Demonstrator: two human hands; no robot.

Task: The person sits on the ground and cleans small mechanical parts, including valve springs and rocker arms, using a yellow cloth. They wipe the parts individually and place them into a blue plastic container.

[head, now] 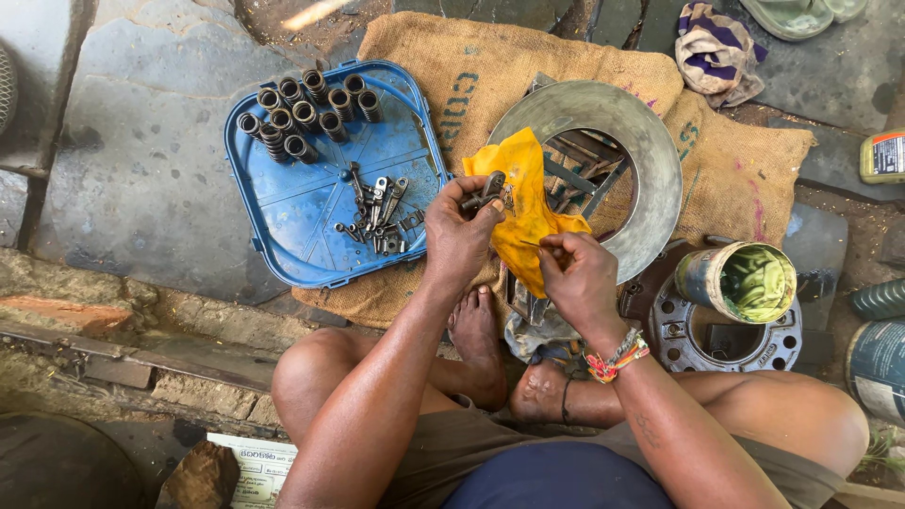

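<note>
My left hand (459,236) grips a small dark metal engine part (485,191) at chest height, fingers closed around it. My right hand (577,276) pinches the lower end of a yellow cloth (521,179), which is draped against the part. Both hands sit over a burlap sack (471,66) spread on the ground. To the left of my left hand lies a blue plastic lid (292,203) used as a tray, holding several coil springs (302,113) at its top and a heap of small metal parts (377,212) in its middle.
A large metal ring (650,151) lies on the sack behind the cloth. To the right stand a tin of green grease (737,280) on a round metal part (782,339), and more cans (881,155). A striped rag (716,42) is at the top. My bare feet (476,335) are below.
</note>
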